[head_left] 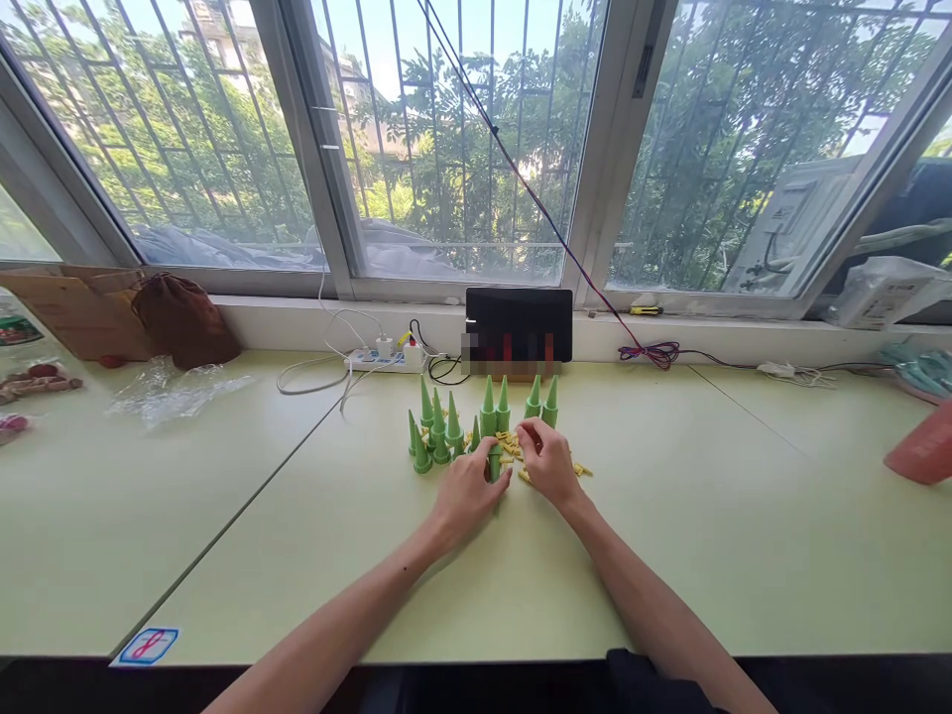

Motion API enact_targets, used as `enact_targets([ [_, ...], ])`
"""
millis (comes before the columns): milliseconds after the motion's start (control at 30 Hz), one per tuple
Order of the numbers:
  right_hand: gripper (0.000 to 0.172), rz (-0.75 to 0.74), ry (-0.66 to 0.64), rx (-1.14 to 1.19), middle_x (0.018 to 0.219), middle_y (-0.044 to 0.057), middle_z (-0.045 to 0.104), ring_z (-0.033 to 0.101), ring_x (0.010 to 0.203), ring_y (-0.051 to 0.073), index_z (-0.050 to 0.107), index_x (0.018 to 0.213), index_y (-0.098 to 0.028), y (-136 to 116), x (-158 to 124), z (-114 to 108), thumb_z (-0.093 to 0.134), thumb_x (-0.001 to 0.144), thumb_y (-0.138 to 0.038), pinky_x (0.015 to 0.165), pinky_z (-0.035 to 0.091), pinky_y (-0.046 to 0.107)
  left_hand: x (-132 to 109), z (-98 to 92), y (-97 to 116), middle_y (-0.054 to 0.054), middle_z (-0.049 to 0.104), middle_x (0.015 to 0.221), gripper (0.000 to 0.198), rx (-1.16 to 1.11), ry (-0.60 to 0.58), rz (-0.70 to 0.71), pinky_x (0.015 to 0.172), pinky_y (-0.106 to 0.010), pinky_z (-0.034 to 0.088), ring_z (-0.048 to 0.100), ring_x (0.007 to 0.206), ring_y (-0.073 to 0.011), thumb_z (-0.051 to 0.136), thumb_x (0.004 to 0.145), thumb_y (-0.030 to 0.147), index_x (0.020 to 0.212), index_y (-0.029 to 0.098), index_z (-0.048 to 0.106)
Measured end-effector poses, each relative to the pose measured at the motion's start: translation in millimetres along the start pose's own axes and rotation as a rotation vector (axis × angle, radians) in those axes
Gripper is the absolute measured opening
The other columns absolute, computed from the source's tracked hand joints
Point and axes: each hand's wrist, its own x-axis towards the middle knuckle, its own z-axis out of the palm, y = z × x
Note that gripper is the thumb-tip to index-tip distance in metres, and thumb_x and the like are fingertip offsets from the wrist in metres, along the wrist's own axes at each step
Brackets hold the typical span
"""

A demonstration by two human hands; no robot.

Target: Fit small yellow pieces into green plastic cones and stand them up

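Several green cone-shaped pieces (446, 426) stand upright in a cluster on the pale green table (669, 535). Small yellow pieces (507, 444) lie scattered among and right of them. My left hand (467, 493) is closed around one green cone (495, 464), which pokes out between thumb and fingers. My right hand (548, 458) rests on the yellow pieces, fingers curled in a pinch; what it holds is too small to make out.
A dark tablet-like screen (519, 327) leans against the window sill behind the cones. A power strip (387, 359) with cables lies to its left. A brown bag (182, 319), cardboard (74, 307) and plastic wrap (175, 389) sit far left. A red object (926, 448) lies far right.
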Motion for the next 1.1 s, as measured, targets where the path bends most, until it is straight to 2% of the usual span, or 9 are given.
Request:
enact_targets([
  [133,0.019,-0.030,-0.004,0.078,0.073,0.002,0.060,0.054,0.062,0.014,0.057,0.085,-0.018,-4.3,-0.9,0.2,0.048,0.092,-0.033,0.059,0.044,0.024,0.2,-1.0,0.1,0.002,0.062,0.071,0.039,-0.078,0.096,0.002,0.058,-0.024,0.039,0.058,0.061,-0.0162,0.053,0.085,0.038,0.121,0.022,0.052],
  [333,0.016,-0.077,0.006,0.111,0.069,0.001,0.057,0.053,0.059,0.013,0.055,0.080,-0.018,-10.1,-2.4,-0.2,0.051,0.090,-0.030,0.057,0.044,0.023,0.6,1.2,-3.2,0.002,0.059,0.070,0.038,-0.146,0.157,0.006,0.057,-0.024,0.039,0.056,0.059,-0.0151,0.052,0.087,0.040,0.120,0.021,0.051],
  [833,0.015,-0.100,-0.030,0.117,0.070,0.001,0.058,0.052,0.058,0.013,0.057,0.082,-0.019,-10.3,-2.8,0.4,0.051,0.091,-0.030,0.055,0.044,0.024,1.4,0.0,-0.7,0.004,0.057,0.068,0.040,-0.209,0.197,0.010,0.057,-0.024,0.039,0.054,0.057,-0.0140,0.052,0.088,0.042,0.122,0.022,0.048],
  [1100,0.016,-0.101,-0.043,0.121,0.071,0.002,0.060,0.053,0.058,0.013,0.059,0.084,-0.019,-10.3,-3.4,0.0,0.051,0.091,-0.031,0.055,0.044,0.024,0.8,-2.3,2.1,0.005,0.054,0.067,0.041,-0.247,0.190,0.009,0.056,-0.024,0.038,0.048,0.052,-0.0118,0.053,0.087,0.042,0.122,0.021,0.047],
])
